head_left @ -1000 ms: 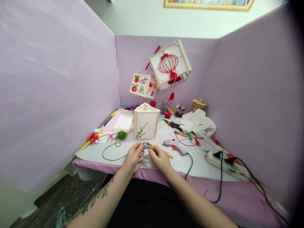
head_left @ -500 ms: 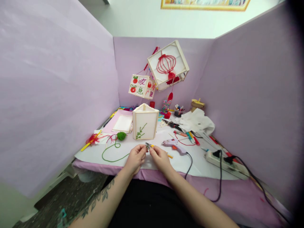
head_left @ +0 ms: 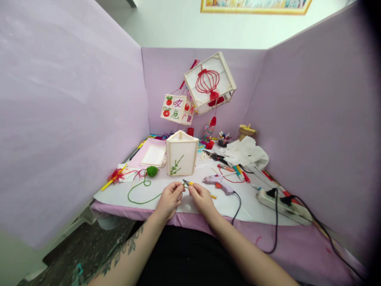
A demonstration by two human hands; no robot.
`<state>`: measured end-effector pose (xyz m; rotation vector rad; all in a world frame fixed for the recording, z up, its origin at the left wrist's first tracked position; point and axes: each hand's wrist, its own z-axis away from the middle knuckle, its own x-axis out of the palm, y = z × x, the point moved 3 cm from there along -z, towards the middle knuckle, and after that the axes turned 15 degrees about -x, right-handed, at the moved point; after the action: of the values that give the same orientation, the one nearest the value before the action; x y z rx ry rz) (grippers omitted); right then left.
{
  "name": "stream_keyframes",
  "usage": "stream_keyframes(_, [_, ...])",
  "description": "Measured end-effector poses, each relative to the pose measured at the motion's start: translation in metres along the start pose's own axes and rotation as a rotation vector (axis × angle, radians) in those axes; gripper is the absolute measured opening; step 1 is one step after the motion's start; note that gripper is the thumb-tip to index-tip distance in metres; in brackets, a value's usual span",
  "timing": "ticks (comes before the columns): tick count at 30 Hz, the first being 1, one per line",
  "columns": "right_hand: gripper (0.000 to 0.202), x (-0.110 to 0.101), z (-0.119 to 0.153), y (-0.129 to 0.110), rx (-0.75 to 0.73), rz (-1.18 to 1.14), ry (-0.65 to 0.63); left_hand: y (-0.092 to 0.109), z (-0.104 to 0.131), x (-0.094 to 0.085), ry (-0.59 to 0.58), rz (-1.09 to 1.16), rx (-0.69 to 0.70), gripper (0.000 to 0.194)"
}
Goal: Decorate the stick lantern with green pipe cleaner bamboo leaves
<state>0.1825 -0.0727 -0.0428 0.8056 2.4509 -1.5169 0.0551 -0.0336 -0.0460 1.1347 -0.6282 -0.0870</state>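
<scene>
"Scissor blades, apparently parted half a second ago, now look closed beside the left fingertips. Who holds what?"

"A crafter's right hand grips the small scissors, fingers curled round handles mostly hidden from view. The left hand pinches what appears to be green yarn, a fleck of it showing at the fingertips, just above the near edge of the tabletop."

"And the rest of that yarn?"

"Its ball sits left of centre on the tabletop; a loose strand loops toward the near edge and disappears behind the left hand. Midway back stands a three-sided white frame, upright, a green sprig low on its front panel."

"Which step is this?"

"Snipping a short length, by the look of it, though whether the cut is through cannot be told."

"And the next move?"

"It calls for a firm pinch on the small piece, with the blades clear of the fingertips. A glue gun lies to the right, well in from the tabletop's right edge, untouched."
</scene>
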Motion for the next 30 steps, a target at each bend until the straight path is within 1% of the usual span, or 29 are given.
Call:
stream_keyframes(6, [0.032,-0.003,0.001,0.000,-0.003,-0.020,-0.010,0.000,0.000,0.000,0.004,-0.002,0.007,0.044])
stream_keyframes(12, [0.032,0.002,0.002,-0.002,-0.014,0.016,-0.035,0.000,0.000,0.000,0.007,-0.008,-0.001,0.046])
stream_keyframes(14, [0.035,-0.004,0.001,-0.003,-0.021,0.043,-0.029,0.001,0.001,0.000,0.006,-0.010,-0.007,0.045])
stream_keyframes(15, [0.037,-0.011,0.001,-0.003,-0.020,0.066,-0.018,0.002,0.002,0.000,0.006,-0.010,-0.009,0.045])
stream_keyframes(17, [0.042,-0.037,0.001,0.001,-0.006,0.147,0.025,0.002,0.003,0.000,0.006,-0.009,-0.014,0.045])
stream_keyframes(20, [0.046,-0.095,0.004,0.013,0.056,0.355,0.121,0.002,0.003,-0.001,0.008,-0.006,-0.022,0.044])
stream_keyframes(22, [0.043,-0.132,0.008,0.022,0.122,0.528,0.159,0.001,0.001,-0.001,0.007,-0.005,-0.027,0.044])
stream_keyframes(24, [0.038,-0.154,0.010,0.031,0.188,0.662,0.133,0.001,0.000,-0.001,0.008,-0.002,-0.030,0.045])
stream_keyframes(25, [0.036,-0.159,0.011,0.035,0.213,0.714,0.109,0.000,0.000,-0.001,0.009,-0.001,-0.031,0.045])
stream_keyframes(27, [0.032,-0.159,0.007,0.039,0.244,0.787,0.056,0.000,-0.001,-0.001,0.013,-0.001,-0.032,0.046])
stream_keyframes(30, [0.032,-0.142,-0.006,0.042,0.258,0.805,-0.053,0.000,0.000,-0.001,0.011,-0.008,-0.036,0.048])
